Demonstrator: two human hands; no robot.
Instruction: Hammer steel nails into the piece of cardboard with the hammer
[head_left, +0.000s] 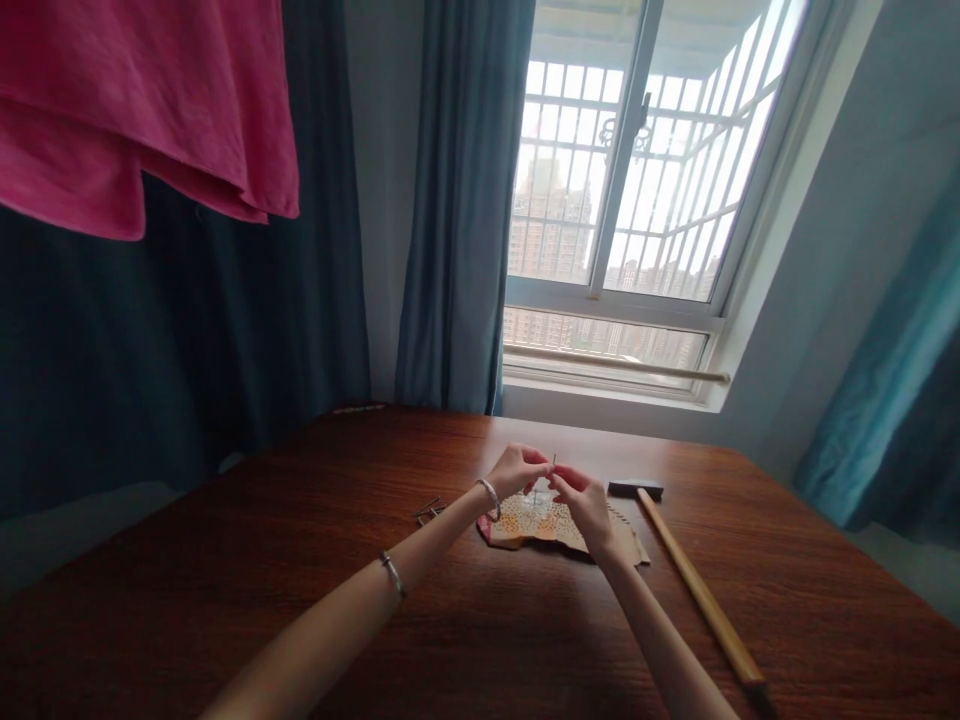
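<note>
Both my hands meet above a small piece of patterned orange and cream fabric (536,522) lying on the wooden table (300,560). My left hand (516,468) is closed in a pinch, and so is my right hand (581,500). A thin needle (554,461) stands upright between the fingertips of the two hands. Which hand grips it I cannot make out. A bracelet sits on my left wrist and another further up the forearm.
A long wooden stick (697,585) with a dark flat head (635,488) lies to the right of the fabric. Small metal pieces (428,512) lie to its left. Behind the table are a barred window (630,190), blue curtains and a hanging pink cloth (150,110).
</note>
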